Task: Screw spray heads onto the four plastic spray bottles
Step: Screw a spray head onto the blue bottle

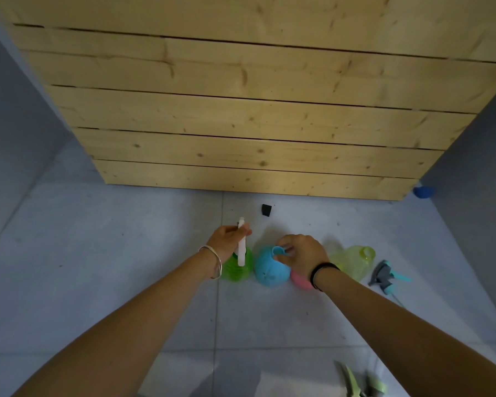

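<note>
Four bottles stand in a row on the grey floor: a green bottle [237, 267], a blue bottle [268, 270], a pink bottle [299, 279] mostly hidden under my right wrist, and a yellow-green bottle [352, 260] with an open neck. My left hand [226, 241] holds a white spray head [242, 245] upright over the green bottle. My right hand [302, 253] pinches the open neck of the blue bottle. A grey and teal spray head [384, 275] lies to the right of the yellow-green bottle. A pale green spray head [361, 382] lies at the bottom right.
A wooden plank structure [255, 124] rises right behind the bottles. A small black block [266, 210] sits on the floor near its base. A blue object [423, 192] lies at its right corner. Grey walls close in on both sides.
</note>
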`<state>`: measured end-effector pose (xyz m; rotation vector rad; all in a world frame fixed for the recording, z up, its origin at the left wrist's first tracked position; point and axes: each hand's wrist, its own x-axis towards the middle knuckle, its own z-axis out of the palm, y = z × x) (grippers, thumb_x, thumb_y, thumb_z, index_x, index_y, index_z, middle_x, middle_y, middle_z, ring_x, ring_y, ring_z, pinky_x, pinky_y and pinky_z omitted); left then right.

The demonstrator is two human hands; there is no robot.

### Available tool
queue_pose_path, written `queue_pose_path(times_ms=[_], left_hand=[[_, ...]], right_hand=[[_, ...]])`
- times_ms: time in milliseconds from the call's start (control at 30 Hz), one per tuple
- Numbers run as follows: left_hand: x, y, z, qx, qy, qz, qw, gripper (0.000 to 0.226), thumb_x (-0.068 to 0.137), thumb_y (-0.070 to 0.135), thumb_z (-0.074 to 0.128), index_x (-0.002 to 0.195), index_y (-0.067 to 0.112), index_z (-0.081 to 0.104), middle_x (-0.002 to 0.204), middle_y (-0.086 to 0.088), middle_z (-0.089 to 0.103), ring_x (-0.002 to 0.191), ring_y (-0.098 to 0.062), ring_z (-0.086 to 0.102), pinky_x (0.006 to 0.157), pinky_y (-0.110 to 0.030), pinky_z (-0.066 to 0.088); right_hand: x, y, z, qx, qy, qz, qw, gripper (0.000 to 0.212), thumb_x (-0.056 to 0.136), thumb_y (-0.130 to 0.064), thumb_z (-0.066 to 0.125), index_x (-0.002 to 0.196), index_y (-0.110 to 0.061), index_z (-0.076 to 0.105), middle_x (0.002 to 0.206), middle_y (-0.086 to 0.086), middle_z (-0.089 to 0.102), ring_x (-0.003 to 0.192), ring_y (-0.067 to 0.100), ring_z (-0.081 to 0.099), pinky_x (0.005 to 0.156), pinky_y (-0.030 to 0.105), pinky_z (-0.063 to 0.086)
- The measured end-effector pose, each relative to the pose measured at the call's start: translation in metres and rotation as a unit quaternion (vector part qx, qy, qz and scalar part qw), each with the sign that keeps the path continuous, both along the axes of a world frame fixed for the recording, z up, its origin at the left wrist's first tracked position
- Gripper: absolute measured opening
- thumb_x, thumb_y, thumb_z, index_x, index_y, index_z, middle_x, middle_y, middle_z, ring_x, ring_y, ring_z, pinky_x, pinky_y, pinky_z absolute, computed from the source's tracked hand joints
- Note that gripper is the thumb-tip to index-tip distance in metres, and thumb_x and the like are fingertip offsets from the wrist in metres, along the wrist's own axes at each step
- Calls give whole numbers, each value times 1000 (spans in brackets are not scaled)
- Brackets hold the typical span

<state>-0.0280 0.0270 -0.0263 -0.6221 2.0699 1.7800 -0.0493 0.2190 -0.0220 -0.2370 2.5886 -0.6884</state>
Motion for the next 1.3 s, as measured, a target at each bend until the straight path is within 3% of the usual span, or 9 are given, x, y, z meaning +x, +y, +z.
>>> queue_pose_path(times_ms=[200, 333, 467, 633, 767, 867, 967, 1033, 1300], left_hand=[[-3, -3, -1, -31, -12, 16, 999, 26, 92, 41, 49, 87, 21, 65, 117, -13, 66, 107, -32, 61, 99, -40, 46], [-4, -3, 0, -86, -15, 6, 996, 48, 89, 50, 49, 114, 11, 63, 117, -10, 63, 97, -23, 56, 82, -32, 41], [-3, -4, 6, -87, -31, 12, 996, 56, 87, 50, 53, 125, 9, 55, 122, -14, 60, 95, -24, 54, 79, -32, 40], [-5, 2, 29, -172, 32, 24, 984, 78, 81, 53, 60, 142, 13, 33, 148, -10, 37, 134, -29, 37, 110, -41, 32], [-7, 28, 67, -208, 177, -48, 961, 79, 74, 49, 71, 139, 18, 38, 145, -6, 38, 136, -24, 31, 111, -35, 28], [-6, 58, 93, -183, 191, -157, 952, 90, 65, 47, 79, 140, 26, 35, 147, 0, 35, 136, -18, 31, 107, -29, 29], [-4, 93, 110, -145, 178, -245, 942, 108, 54, 41, 87, 143, 24, 29, 145, 0, 39, 131, -20, 41, 107, -40, 40], [-1, 117, 115, -108, 185, -264, 940, 110, 45, 41, 88, 139, 24, 32, 137, 1, 47, 121, -19, 49, 99, -40, 47], [-8, 188, 100, -123, 185, -310, 924, 79, 51, 39, 89, 115, 32, 44, 114, 9, 58, 101, -13, 59, 83, -35, 54]], right_hand=[[2, -4, 2, 12, 23, 14, 1000, 30, 83, -35, 66, 110, -24, 67, 112, -5, 70, 102, 12, 64, 87, 27, 49], [3, -1, 6, 7, 37, 9, 999, 30, 82, -38, 66, 110, -27, 67, 114, -6, 69, 104, 12, 62, 89, 30, 50], [2, 4, 16, -18, 55, 6, 998, 29, 83, -38, 66, 109, -25, 68, 115, -7, 69, 104, 12, 61, 88, 29, 49], [-3, 21, 52, -58, 74, 12, 995, 32, 83, -35, 67, 110, -19, 69, 114, -4, 69, 105, 14, 61, 92, 32, 49], [-6, 48, 101, -148, 88, -26, 985, 23, 78, -27, 74, 98, -15, 72, 101, -3, 71, 95, 15, 64, 88, 32, 53], [0, 75, 138, -214, 103, -30, 971, 14, 77, -22, 75, 90, -16, 73, 92, -4, 72, 85, 8, 66, 82, 21, 54], [9, 102, 164, -242, 120, -34, 962, 6, 78, -21, 74, 83, -22, 71, 84, -10, 71, 73, -9, 64, 71, 5, 48], [15, 121, 175, -259, 117, -53, 957, 6, 80, -21, 72, 81, -26, 70, 82, -13, 70, 69, -11, 62, 65, 5, 49], [33, 197, 147, -310, 68, -190, 929, 7, 82, -29, 69, 88, -24, 70, 90, -5, 71, 78, -2, 67, 66, 10, 53]])
